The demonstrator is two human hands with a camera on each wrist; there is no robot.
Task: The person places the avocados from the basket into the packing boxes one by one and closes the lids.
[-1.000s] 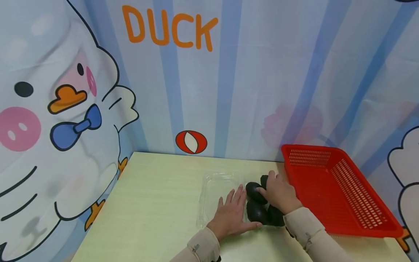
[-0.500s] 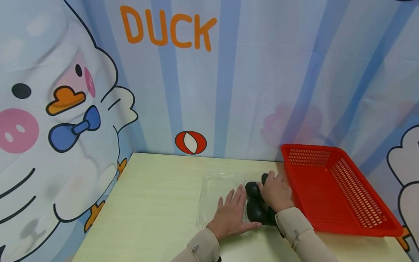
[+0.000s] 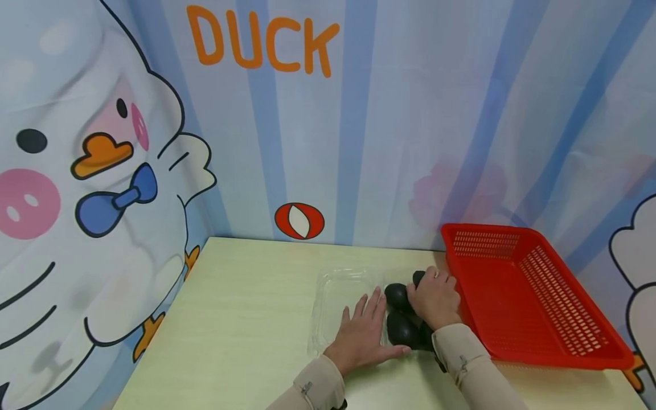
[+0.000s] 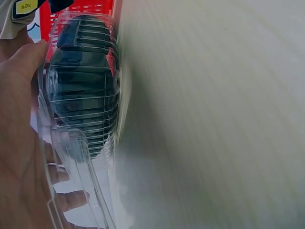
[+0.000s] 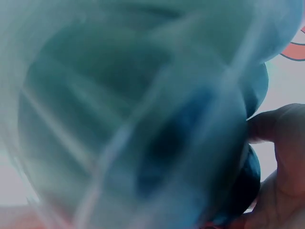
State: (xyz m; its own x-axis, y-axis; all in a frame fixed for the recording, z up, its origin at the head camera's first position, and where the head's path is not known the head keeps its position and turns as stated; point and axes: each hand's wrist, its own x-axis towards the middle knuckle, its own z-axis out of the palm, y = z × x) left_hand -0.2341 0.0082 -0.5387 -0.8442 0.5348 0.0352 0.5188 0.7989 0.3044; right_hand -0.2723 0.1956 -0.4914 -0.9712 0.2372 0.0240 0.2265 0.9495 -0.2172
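A clear plastic clamshell box lies open on the table, with several dark, smooth avocados in its right half. My left hand rests along the box's middle edge, fingers spread and straight, thumb reaching toward the near avocado. In the left wrist view the box's ribbed wall shows the dark fruit through it. My right hand curls over an avocado at the back right of the box and grips it. In the right wrist view, fingers touch that dark fruit, while another fills the foreground, blurred.
A red plastic basket with slotted sides stands close to the right of the box, beside my right hand. The pale table ends at a printed duck curtain behind and to the left.
My right hand has shifted slightly left and its fingers have closed over the back-right avocado. The left hand has stayed in place on the box.
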